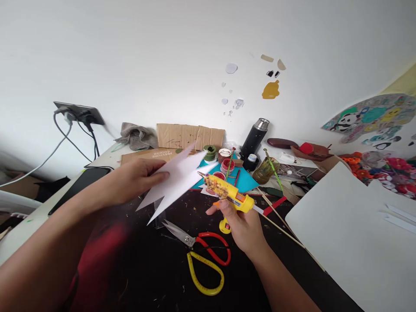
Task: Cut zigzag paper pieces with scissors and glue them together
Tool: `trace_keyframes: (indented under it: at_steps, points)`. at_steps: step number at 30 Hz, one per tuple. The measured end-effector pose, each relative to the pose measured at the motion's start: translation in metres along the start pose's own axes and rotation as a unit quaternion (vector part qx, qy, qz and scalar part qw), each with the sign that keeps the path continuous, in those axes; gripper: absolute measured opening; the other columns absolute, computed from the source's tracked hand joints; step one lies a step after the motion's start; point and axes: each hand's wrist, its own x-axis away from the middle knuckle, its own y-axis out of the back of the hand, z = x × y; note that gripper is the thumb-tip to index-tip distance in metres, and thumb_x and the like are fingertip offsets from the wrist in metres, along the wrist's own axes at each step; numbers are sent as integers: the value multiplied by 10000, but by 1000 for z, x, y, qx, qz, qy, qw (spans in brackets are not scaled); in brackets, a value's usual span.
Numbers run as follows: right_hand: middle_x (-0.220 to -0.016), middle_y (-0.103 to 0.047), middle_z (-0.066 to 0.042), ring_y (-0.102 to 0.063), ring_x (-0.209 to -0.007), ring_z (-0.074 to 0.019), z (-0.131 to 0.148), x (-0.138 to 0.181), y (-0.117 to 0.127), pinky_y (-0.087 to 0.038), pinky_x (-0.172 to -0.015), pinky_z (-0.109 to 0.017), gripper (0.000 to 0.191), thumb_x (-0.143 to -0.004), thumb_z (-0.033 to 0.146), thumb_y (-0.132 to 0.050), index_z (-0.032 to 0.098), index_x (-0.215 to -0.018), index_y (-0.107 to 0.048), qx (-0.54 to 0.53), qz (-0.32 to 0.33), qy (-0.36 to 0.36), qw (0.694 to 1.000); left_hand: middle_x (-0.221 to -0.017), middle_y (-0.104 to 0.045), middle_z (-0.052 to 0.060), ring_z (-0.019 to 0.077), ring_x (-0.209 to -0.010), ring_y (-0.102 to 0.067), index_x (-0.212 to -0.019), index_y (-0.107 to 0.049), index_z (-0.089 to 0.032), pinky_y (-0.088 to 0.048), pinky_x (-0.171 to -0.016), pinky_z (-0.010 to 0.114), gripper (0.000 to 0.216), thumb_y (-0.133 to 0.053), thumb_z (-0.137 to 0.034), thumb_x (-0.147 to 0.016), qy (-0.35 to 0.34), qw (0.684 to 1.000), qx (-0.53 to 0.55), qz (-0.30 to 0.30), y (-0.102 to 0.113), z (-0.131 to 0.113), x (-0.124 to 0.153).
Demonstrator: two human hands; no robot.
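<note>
Pinched between the thumb and fingers of my left hand (143,177) is a white paper cutout (178,175) with long pointed ends, raised above the dark work surface. My right hand (240,223) grips a yellow glue gun (227,193) by its handle. Its metal nozzle points left and comes close to the paper's right edge; I cannot tell whether they touch. A glue stick sticks out of the gun's back. Below both hands, scissors (186,239) with one red and one yellow handle lie partly spread on the dark mat (156,273).
Open paint jars (227,165) stand on a blue sheet (248,183) behind the gun, near a black flask (255,138). Thin wooden sticks (292,236) lie at right beside a large white board (354,234). Cardboard (190,136) leans on the wall; a black phone (81,188) rests at left.
</note>
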Motion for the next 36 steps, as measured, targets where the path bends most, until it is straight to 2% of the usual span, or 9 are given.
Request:
trace_keyframes:
  at_steps: [1, 5, 8, 12, 15, 19, 25, 31, 36]
  points:
    - [-917, -846, -105, -773, -672, -218, -2, 0, 0, -625, -567, -298, 495, -1037, 647, -676, 202, -874, -819, -10, -1, 4, 1000, -757, -790, 44, 228, -636, -662, -816, -856, -241, -477, -505, 241, 112, -896, -315, -743, -1, 1000, -4, 3, 1, 3, -4]
    - [-1133, -861, -119, -791, -669, -204, -5, 1, -2, -653, -591, -309, 398, -1061, 573, -692, 211, -1125, -844, -61, 15, 13, 998, -923, -841, 85, 249, -794, -748, -935, -845, -220, -579, -631, 259, 123, -791, -297, -855, 13, 994, 73, -84, -5, 9, -13]
    - [-1117, -862, -125, -804, -698, -214, 0, 2, -2, -680, -643, -337, 412, -1060, 588, -688, 211, -1090, -852, -68, 26, 13, 997, -868, -837, 91, 253, -790, -767, -878, -820, -210, -618, -686, 290, 48, -777, -227, -865, 44, 979, 158, -123, -16, 6, -14]
    - [-970, -853, -125, -795, -693, -224, 9, 4, -2, -682, -652, -357, 492, -1053, 647, -665, 197, -961, -841, -47, 53, -5, 997, -870, -844, 102, 274, -785, -771, -886, -818, -202, -620, -655, 308, 100, -837, -290, -842, 52, 972, 177, -143, -26, 7, -15]
    - [-928, -845, -118, -787, -666, -212, 11, 6, -3, -681, -643, -342, 520, -1041, 663, -675, 182, -904, -819, -48, 60, -7, 997, -862, -838, 110, 292, -804, -770, -902, -814, -191, -597, -671, 313, 170, -861, -338, -832, 28, 977, 146, -154, -29, 9, -14]
    - [-856, -833, -99, -792, -662, -224, 11, 7, -5, -684, -625, -331, 509, -1027, 665, -691, 176, -976, -821, -40, 79, -1, 996, -844, -825, 92, 297, -797, -738, -857, -771, -217, -531, -662, 313, 173, -835, -376, -872, -3, 982, 42, -183, -30, 3, -7]
    - [-841, -822, -95, -749, -606, -201, 8, 6, -8, -645, -582, -306, 479, -1039, 633, -683, 191, -940, -840, -13, 79, 35, 996, -740, -747, 33, 265, -695, -656, -870, -647, -273, -415, -599, 335, 155, -759, -373, -908, -46, 963, -94, -248, -33, -8, 5]
    - [-688, -747, -48, -694, -538, -189, 4, 8, -9, -587, -507, -285, 411, -1047, 579, -699, 203, -975, -848, 8, 64, 44, 997, -848, -741, 59, 268, -751, -642, -951, -567, -251, -434, -675, 389, 208, -633, -448, -935, -66, 951, -175, -246, -35, -15, 12]
    - [-600, -670, -18, -663, -519, -185, 6, 8, -10, -557, -488, -277, 396, -1072, 559, -666, 216, -979, -840, 34, 51, 61, 996, -836, -732, 48, 251, -730, -621, -935, -531, -264, -406, -652, 382, 195, -607, -443, -928, -69, 946, -191, -254, -39, -18, 17]
